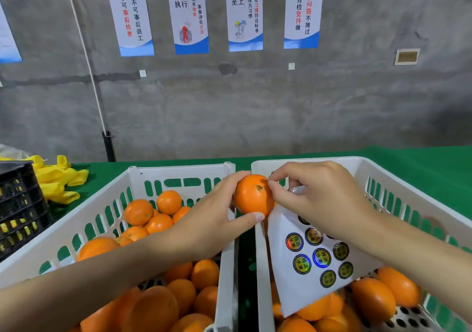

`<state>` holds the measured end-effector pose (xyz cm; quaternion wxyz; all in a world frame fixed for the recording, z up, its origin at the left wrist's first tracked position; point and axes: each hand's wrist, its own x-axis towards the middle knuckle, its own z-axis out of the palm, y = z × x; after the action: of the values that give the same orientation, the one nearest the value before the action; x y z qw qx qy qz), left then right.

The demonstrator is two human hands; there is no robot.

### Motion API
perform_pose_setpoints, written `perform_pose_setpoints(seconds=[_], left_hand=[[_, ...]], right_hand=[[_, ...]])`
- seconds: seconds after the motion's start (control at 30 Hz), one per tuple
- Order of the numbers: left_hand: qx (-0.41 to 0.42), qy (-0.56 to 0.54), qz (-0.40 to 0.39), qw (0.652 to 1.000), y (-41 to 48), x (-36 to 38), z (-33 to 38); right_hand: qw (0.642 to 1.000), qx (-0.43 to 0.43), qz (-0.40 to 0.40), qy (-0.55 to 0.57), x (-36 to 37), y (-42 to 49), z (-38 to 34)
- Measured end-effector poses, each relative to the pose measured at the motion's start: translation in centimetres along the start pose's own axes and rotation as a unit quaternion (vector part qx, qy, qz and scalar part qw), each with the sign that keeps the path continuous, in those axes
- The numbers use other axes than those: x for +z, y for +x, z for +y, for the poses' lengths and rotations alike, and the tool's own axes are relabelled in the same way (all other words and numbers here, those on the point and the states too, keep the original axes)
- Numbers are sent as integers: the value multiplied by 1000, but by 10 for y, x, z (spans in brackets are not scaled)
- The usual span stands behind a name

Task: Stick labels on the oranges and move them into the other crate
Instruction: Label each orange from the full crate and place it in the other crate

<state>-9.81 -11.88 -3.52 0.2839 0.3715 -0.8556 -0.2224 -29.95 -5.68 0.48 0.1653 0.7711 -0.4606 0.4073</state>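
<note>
While the left hand [204,219] grips the orange [251,196] above the gap between the crates [178,169], the right hand [319,199] holds the label sheet [306,268], thumb and forefinger pinching the fruit's top, possibly a sticker.

Grey concrete wall [255,107], stained. Row of blue-and-white posters [190,15] with Chinese text, hung high. White cord [86,58] slanting down wall. Green-covered tabletop [421,163]. Black slatted crate [20,204] at left, yellow foam nets [56,178] beside it.
</note>
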Motion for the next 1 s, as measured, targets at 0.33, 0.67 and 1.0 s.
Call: perform_pose_setpoints(seconds=[0.33,0.67,1.0], left_hand=[[-9,31,-12,999,-1,-1,2],[-23,-26,-11,999,-1,-1,-1],[-31,-99,-26,994,-2,3,-7]], right_hand=[[1000,25,3,-1,2,1,3],[1000,13,-6,12,5,0,3],[997,-25,-59,40,8,-2,6]])
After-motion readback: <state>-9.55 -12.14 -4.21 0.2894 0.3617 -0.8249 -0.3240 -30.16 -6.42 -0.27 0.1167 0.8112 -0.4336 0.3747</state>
